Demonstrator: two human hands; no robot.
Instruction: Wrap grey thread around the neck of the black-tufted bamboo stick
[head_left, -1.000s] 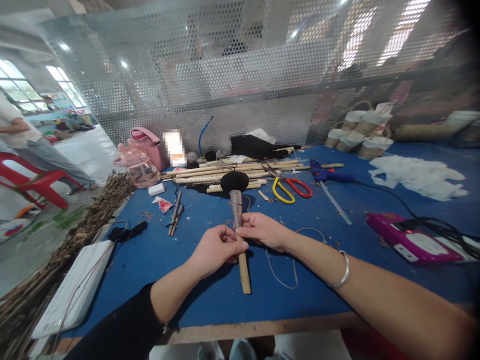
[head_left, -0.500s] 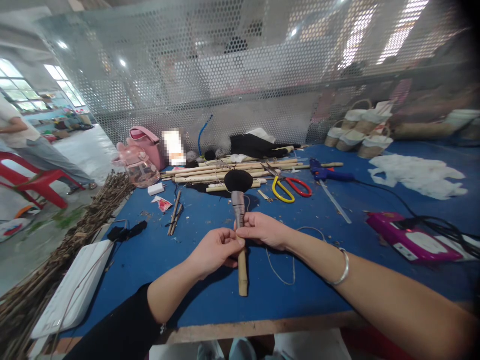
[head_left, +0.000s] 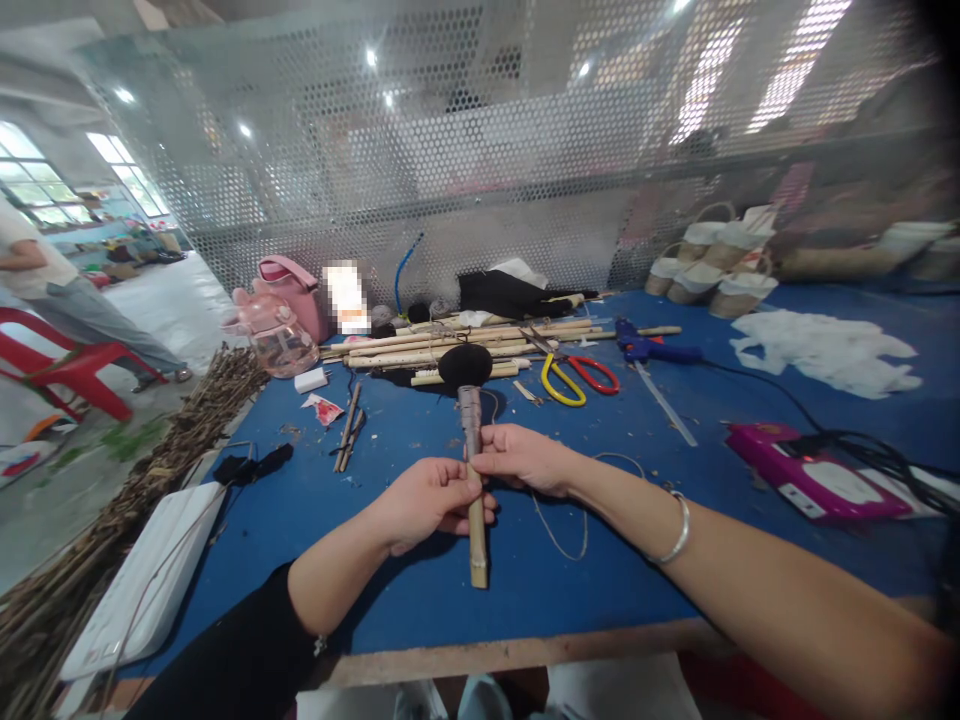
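Note:
A bamboo stick (head_left: pixel 478 550) with a round black head (head_left: pixel 465 369) is held above the table, its head pointing away from me. Grey-brown cord or tape (head_left: pixel 470 408) is wrapped around its upper part. My left hand (head_left: pixel 435 500) is closed on the stick's middle, thumb on top. Just above it, my right hand (head_left: pixel 521 460) pinches the stick at the lower end of the wrapping. A thin loose string (head_left: pixel 581 530) lies in a loop on the table beside my right wrist.
Scissors (head_left: pixel 562 378) with yellow and red handles lie ahead, near several bamboo sticks (head_left: pixel 405 352). Right of them are a blue glue gun (head_left: pixel 652 346) and a magenta power strip (head_left: pixel 795 480). A white power bank-like box (head_left: pixel 150 575) lies left, a pink clear bottle (head_left: pixel 281 340) behind.
The stick has shifted slightly left and turned a little in my fingers. Fingers of my left hand now show past its right side. Both hands keep their hold.

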